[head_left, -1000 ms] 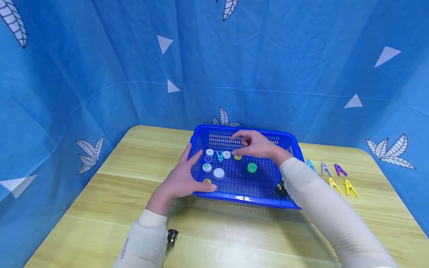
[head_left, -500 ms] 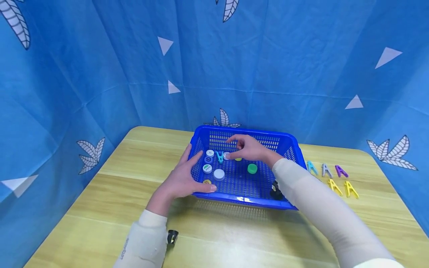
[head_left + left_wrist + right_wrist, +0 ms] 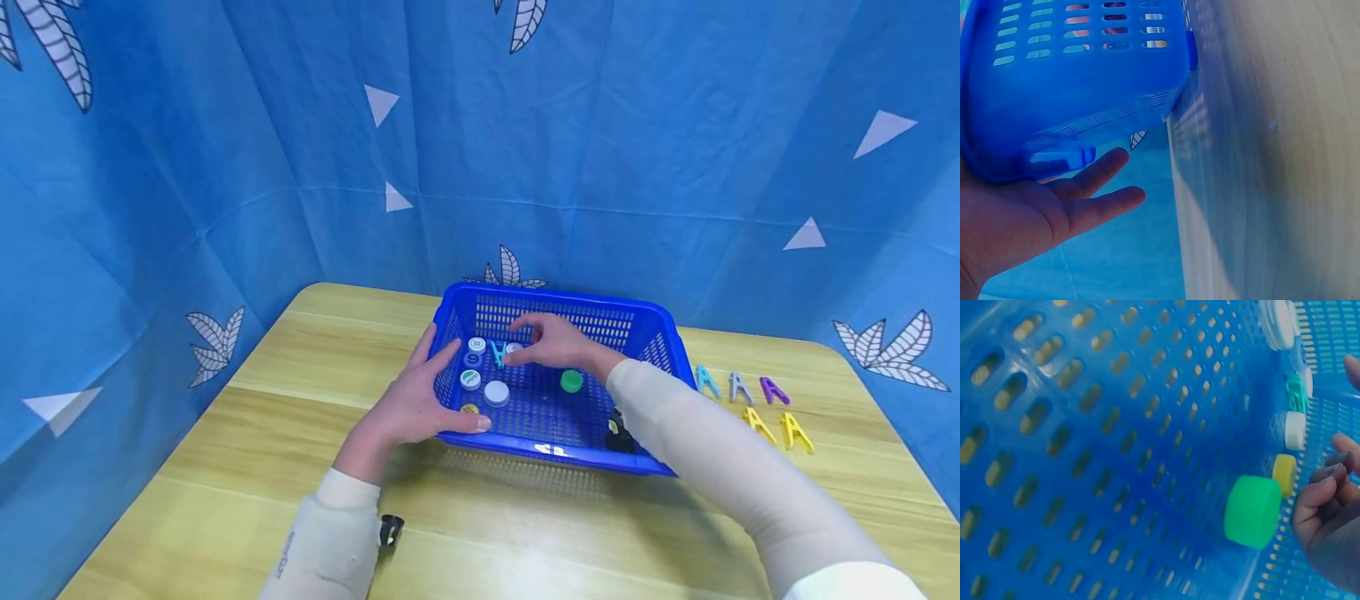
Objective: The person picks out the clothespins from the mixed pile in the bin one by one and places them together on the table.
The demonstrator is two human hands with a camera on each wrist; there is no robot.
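Observation:
Inside the blue plastic basket (image 3: pixel 540 450) lies a turquoise clothespin (image 3: pixel 498 356) among several bottle caps. My right hand (image 3: pixel 558 342) hovers over the basket floor beside it, thumb tip close to the clothespin, index finger and thumb apart; whether they touch I cannot tell. The right wrist view shows the other fingers bent, a green cap (image 3: pixel 1252 511) and a yellow cap (image 3: pixel 1284 475) near the hand. My left hand (image 3: pixel 412 400) rests at the basket's left end, thumb over the front rim. Its fingers stretch out straight along the basket's outside in the left wrist view.
On the wooden table (image 3: pixel 300 467), right of the basket, lie several clothespins, among them a purple clothespin (image 3: pixel 774 390) and a yellow clothespin (image 3: pixel 796 432). White caps, such as a large white cap (image 3: pixel 497 394), sit in the basket's left half. A blue curtain (image 3: pixel 637 150) hangs behind.
My right hand has moved left and down, from above the yellow cap to beside the turquoise clothespin. The left hand stays at the basket's end. The head view has shifted slightly.

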